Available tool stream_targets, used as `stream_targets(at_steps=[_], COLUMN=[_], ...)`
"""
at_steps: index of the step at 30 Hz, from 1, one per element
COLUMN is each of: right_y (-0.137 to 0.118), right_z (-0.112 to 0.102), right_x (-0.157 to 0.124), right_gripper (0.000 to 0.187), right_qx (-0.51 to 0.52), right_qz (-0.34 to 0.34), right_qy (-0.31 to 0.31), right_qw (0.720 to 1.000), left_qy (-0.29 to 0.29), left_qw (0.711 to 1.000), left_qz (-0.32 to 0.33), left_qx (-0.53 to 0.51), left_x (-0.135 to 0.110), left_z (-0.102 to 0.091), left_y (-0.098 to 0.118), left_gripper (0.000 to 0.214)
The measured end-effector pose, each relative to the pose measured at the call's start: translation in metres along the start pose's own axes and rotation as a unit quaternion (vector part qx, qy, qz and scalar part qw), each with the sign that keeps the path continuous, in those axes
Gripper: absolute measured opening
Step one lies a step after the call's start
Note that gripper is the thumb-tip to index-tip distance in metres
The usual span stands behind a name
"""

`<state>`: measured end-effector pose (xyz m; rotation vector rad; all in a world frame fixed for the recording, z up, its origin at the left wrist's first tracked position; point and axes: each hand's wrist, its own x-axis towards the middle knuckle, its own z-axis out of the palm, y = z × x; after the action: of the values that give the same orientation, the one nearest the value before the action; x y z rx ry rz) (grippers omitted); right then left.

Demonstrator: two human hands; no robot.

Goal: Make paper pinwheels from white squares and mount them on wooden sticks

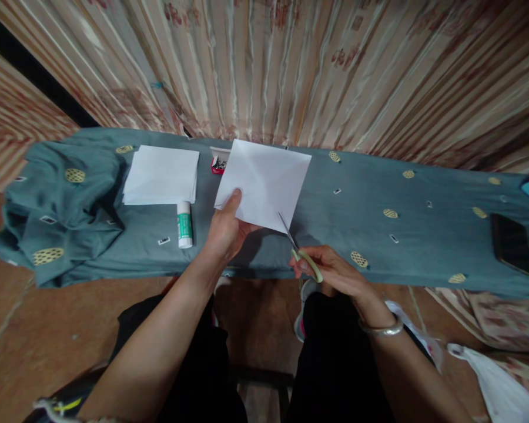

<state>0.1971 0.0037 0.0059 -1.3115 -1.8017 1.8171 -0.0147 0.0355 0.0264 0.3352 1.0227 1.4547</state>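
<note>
A: State?
B: Left hand [228, 235] pinches white paper sheet [264, 182] just ahead; right hand [330, 270] grips green-handled scissors [297, 253] at the sheet's near corner.
A: Done?
B: Mostly whole; any cut unclear. Paper stack [161, 176], left of left hand: apparently uncut.

Beige curtain [264, 70] w/ reddish print hangs behind far edge of cloth-covered worktop [365, 182]; dk pole [39, 70] slants nr its far L corner. Pale-lined brown floor [48, 329] below front edge. Dim lt.
</note>
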Motion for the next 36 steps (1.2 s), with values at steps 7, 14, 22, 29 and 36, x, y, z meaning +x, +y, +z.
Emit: stream_targets(at_steps=[7, 14, 22, 29, 36], right_y=[0.0026, 0.0022, 0.0031, 0.0004, 0.0026], right_z=[0.0018, 0.0015, 0.0026, 0.0023, 0.0020], right_x=[0.0019, 0.0025, 0.0028, 0.0015, 0.0024], right_gripper=[0.058, 0.056, 0.048, 0.047, 0.047], right_qx=[0.029, 0.036, 0.045, 0.038, 0.015], right_qz=[0.001, 0.000, 0.017, 0.020, 0.023], right_qy=[0.006, 0.000, 0.014, 0.021, 0.034], right_qw=[1.000, 0.999, 0.999, 0.999, 0.999], left_qy=[0.003, 0.013, -0.001, 0.001, 0.001], left_qw=[1.000, 1.000, 1.000, 1.000, 1.000], left_qz=[-0.002, -0.005, 0.000, 0.002, 0.005], left_qx=[0.004, 0.003, -0.006, 0.007, 0.018], left_x=[0.0008, 0.0010, 0.0016, 0.0000, -0.0006], left_z=[0.0010, 0.0017, 0.0005, 0.0012, 0.0010], left_y=[0.0006, 0.0015, 0.0010, 0.0021, 0.0023], left_gripper=[0.022, 0.021, 0.017, 0.022, 0.028])
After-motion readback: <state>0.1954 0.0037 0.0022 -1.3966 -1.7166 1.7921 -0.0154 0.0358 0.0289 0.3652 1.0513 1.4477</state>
